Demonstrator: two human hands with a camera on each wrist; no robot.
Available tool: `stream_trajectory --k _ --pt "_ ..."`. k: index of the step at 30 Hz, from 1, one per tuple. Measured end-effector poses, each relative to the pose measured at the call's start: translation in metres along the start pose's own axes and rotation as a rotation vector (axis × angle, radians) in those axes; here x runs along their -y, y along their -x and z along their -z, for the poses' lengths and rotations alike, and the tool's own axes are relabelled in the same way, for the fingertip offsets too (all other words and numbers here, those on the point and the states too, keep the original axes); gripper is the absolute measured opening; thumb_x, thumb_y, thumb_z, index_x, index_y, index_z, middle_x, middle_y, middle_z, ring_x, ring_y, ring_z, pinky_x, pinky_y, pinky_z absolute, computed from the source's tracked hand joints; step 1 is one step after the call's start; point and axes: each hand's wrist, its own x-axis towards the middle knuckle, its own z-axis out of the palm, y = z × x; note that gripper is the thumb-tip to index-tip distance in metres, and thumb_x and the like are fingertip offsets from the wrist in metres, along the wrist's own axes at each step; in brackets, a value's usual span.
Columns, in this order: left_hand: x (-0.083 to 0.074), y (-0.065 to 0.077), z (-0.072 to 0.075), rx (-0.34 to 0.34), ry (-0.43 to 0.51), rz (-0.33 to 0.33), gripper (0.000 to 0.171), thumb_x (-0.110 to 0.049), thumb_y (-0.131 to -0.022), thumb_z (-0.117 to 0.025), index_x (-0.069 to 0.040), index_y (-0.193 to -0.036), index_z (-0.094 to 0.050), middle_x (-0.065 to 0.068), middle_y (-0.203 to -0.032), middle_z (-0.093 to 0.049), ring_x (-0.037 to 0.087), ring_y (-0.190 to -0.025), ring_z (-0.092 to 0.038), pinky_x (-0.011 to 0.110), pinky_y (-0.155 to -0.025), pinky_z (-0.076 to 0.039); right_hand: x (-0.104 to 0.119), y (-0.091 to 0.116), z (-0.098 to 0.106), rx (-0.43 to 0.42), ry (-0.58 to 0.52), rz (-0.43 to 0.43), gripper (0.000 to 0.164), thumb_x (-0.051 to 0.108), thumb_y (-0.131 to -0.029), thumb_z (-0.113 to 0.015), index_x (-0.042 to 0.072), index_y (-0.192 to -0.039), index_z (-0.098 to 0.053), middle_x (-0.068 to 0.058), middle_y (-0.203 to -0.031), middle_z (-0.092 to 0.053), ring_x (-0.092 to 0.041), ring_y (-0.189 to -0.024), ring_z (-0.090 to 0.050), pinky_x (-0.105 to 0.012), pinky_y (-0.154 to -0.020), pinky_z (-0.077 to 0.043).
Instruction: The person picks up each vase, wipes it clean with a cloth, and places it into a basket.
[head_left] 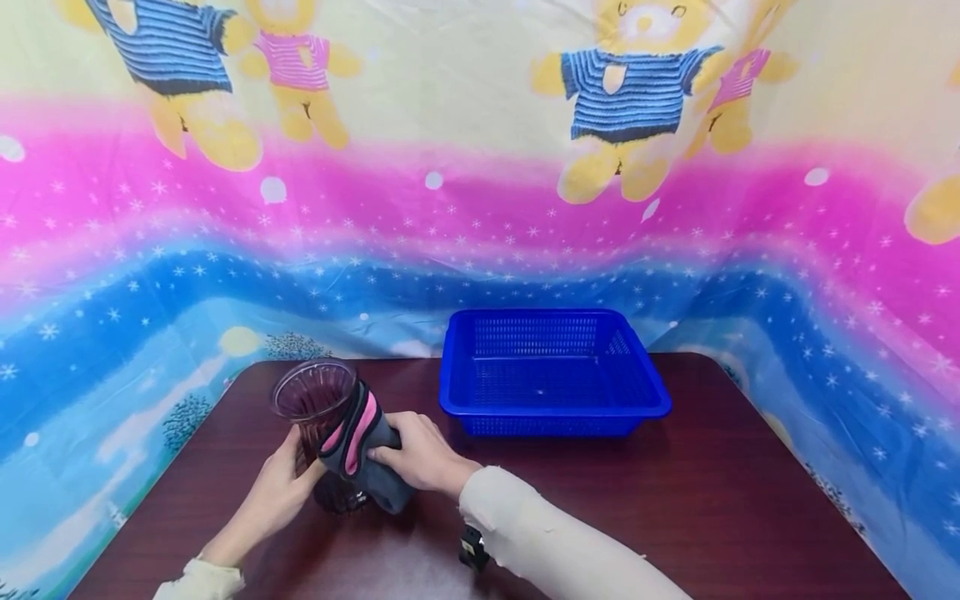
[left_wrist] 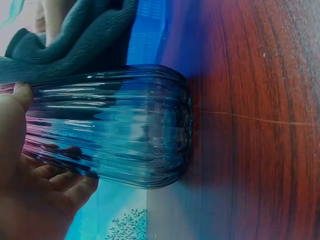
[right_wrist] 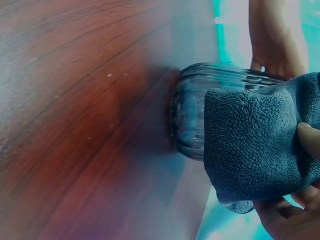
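A clear, purplish fluted glass vase (head_left: 313,396) with a flared rim stands near upright at the left of the table. My left hand (head_left: 276,482) grips it round the middle, thumb on one side and fingers on the other in the left wrist view. Its ribbed base (left_wrist: 150,130) is right at the tabletop. My right hand (head_left: 426,454) holds a bunched dark grey towel (right_wrist: 250,145) with pink and black bands, pressed to the vase's right side. The towel hides part of the glass in the head and right wrist views.
A blue plastic basket (head_left: 555,411) with perforated walls stands at the back right of the dark red-brown wooden table (head_left: 675,517). Behind the table hangs a cloth backdrop (head_left: 480,208) printed with bears. A black band with a small device (head_left: 472,547) shows beneath the right sleeve.
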Motion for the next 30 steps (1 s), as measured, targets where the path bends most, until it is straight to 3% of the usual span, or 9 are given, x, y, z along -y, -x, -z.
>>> stream_trajectory --k 9,22,30 --pt "0.0006 -0.0002 0.0003 -0.004 0.015 0.0 0.067 -0.025 -0.101 -0.062 0.003 -0.153 -0.03 0.037 -0.147 -0.046 0.049 -0.133 -0.052 0.056 -0.103 -0.048 0.0087 -0.0033 0.0033 -0.022 0.017 0.009 0.009 0.024 -0.09 -0.076 0.017 -0.092 -0.072 0.01 -0.073 -0.063 -0.001 -0.066 -0.051 -0.015 -0.058 -0.041" --pt "0.001 0.0005 -0.0007 -0.006 -0.003 0.0 0.066 -0.026 -0.102 -0.061 0.003 -0.152 -0.03 0.038 -0.147 -0.046 0.05 -0.132 -0.052 0.056 -0.102 -0.048 0.0089 -0.0009 0.001 -0.008 0.067 0.007 0.01 0.025 -0.091 -0.075 0.017 -0.096 -0.071 0.009 -0.078 -0.066 -0.002 -0.069 -0.054 -0.016 -0.063 -0.042" --pt "-0.0012 0.0009 0.0011 0.03 0.0 0.029 0.071 -0.029 -0.103 -0.06 0.007 -0.154 -0.025 0.04 -0.149 -0.041 0.052 -0.133 -0.05 0.058 -0.102 -0.048 0.0042 0.0008 -0.0024 -0.007 0.08 0.003 0.011 0.024 -0.091 -0.075 0.017 -0.099 -0.072 0.007 -0.083 -0.07 -0.003 -0.072 -0.056 -0.016 -0.066 -0.045"
